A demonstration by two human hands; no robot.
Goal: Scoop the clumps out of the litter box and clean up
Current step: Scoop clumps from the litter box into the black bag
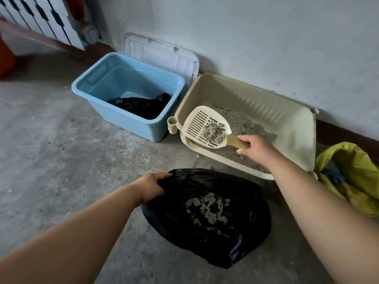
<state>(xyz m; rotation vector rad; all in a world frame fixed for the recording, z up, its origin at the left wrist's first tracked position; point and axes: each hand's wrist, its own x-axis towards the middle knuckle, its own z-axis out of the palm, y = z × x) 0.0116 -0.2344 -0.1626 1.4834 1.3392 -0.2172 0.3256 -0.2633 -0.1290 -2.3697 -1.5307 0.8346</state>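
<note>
One scoop (205, 126), blade pointing left, gripped by right hand (256, 149); left hand (151, 187) grips bag (235, 232).

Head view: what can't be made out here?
All head view.
Dark plastic in the blue bin: partly behind its wall.
Yellow bag: cut by right edge.
Near corner of the litter box: behind the right forearm.
Fingertips of the right hand: curled under the scoop handle.
Fingertips of the left hand: lost in folds of the black bag.
</note>
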